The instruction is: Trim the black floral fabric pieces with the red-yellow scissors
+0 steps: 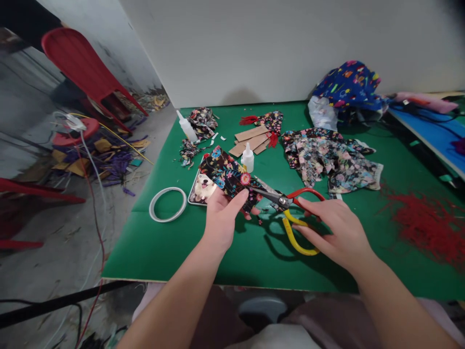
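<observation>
My left hand (225, 213) pinches a piece of black floral fabric (228, 169) between thumb and fingers, holding it above the table. My right hand (336, 225) grips a pair of scissors (283, 201) with one red and one yellow handle loop. The dark blades point left and reach the fabric beside my left thumb, with a strip of cloth hanging by the blades. Beneath the fabric lies a flat item with a dog picture (203, 188), partly covered. A white glue bottle (247, 159) stands just behind the fabric.
On the green table (163, 257) lie a roll of tape (167, 204), brown cardboard strips (254, 138), floral cloth pieces (330, 157) and red threads (425, 223). A second glue bottle (187, 127) leans at the back left. A blue patterned bundle (348, 87) sits against the white wall.
</observation>
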Motion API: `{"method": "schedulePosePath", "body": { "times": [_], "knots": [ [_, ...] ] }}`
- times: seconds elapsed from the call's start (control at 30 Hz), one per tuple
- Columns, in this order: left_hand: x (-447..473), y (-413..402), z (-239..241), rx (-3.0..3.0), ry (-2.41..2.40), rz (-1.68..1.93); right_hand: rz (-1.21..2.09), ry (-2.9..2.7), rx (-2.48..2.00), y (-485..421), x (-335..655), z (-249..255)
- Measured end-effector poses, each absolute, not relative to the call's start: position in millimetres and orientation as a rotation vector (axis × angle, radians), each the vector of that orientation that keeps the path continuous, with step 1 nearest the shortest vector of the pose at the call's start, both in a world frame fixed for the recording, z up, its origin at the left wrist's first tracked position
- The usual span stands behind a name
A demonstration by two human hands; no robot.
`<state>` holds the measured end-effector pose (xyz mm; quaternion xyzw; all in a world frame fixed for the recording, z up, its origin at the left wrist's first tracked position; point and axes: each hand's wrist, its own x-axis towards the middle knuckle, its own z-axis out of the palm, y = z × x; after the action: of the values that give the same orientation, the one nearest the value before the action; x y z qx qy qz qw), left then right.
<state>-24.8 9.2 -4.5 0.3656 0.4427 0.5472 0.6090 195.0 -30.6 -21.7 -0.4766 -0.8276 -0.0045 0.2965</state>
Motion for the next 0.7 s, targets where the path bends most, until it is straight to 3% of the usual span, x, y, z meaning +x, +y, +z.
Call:
{"method": "schedulePosePath", "body": {
  "times": [0.7],
  "knots": [
    [-25.6, 11.0, -5.5, 0.826, 1.015, 1.269, -0.007, -2.168, -1.312, -30.2, 194.1, -23.6]
  ]
}}
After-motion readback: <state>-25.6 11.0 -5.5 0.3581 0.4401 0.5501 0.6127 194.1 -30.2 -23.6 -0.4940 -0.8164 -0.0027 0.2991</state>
